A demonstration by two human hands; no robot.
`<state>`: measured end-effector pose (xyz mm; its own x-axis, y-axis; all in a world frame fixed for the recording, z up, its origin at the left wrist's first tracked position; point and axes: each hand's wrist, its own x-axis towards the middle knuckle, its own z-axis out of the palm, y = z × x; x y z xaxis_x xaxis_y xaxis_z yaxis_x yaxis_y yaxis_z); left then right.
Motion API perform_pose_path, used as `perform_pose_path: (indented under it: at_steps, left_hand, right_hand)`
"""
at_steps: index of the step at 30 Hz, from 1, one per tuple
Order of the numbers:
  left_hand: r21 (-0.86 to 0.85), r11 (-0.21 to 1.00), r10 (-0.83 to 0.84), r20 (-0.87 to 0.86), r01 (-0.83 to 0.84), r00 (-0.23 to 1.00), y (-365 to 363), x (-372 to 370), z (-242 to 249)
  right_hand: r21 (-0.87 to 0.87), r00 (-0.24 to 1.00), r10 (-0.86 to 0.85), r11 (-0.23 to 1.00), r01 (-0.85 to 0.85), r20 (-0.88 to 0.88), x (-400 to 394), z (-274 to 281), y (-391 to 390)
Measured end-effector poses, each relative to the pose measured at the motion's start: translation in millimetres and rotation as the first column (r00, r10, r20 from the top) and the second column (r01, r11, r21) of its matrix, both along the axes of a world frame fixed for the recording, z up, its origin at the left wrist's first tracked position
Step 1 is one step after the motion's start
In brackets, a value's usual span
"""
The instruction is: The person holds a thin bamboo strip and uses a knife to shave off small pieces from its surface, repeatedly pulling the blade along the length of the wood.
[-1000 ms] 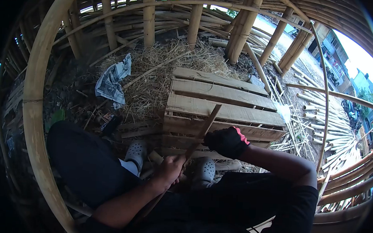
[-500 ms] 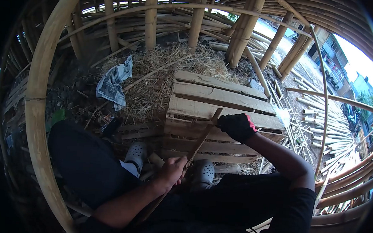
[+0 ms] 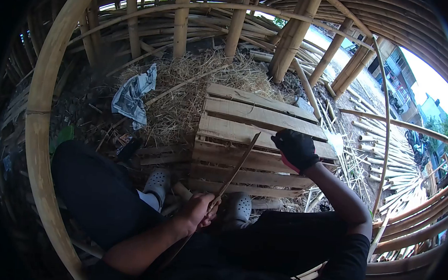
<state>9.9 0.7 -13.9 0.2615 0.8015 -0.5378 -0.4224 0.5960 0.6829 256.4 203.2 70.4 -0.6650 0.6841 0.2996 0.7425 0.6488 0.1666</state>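
My bare left hand (image 3: pixel 200 209) is wrapped round a long, thin bamboo strip (image 3: pixel 238 167), which slants up and to the right from my lap. My right hand (image 3: pixel 295 150), in a black and red glove, is closed just right of the strip's upper end, over the wooden crate (image 3: pixel 265 132). A thin pale sliver seems to run leftward from the gloved fingers, but what they pinch is too small to make out. The strip's lower end fades into the dark by my clothing.
Straw (image 3: pixel 172 107) and a crumpled newspaper (image 3: pixel 135 97) lie beyond the crate to the left. A thick bamboo pole (image 3: pixel 39 130) curves along the left side. Bamboo posts (image 3: pixel 295 37) stand behind, and cut poles (image 3: pixel 395 164) lie at the right.
My right hand has come off the strip's upper end and moved right, its wrist turned. My left hand still holds the strip, slightly lower and further left, and the strip looks narrower.
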Motion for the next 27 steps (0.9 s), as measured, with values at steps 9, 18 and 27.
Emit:
perform_pose_path:
  at_steps: [9, 18, 27]
  left_hand:
    - [-0.028, 0.989, -0.138, 0.209, 0.147, 0.968, 5, -4, 10]
    - [-0.042, 0.987, -0.143, 0.236, 0.157, 0.961, 7, -4, 2]
    - [-0.061, 0.998, -0.021, 0.138, 0.030, 0.990, 3, -1, 5]
  right_hand:
    - [-0.329, 0.917, 0.357, 0.900, -0.286, 0.180, -55, -9, -77]
    - [-0.133, 0.980, 0.098, 0.988, -0.076, 0.172, -25, -12, 0]
    - [0.114, 0.953, -0.296, 0.951, 0.289, 0.059, 19, -9, 37]
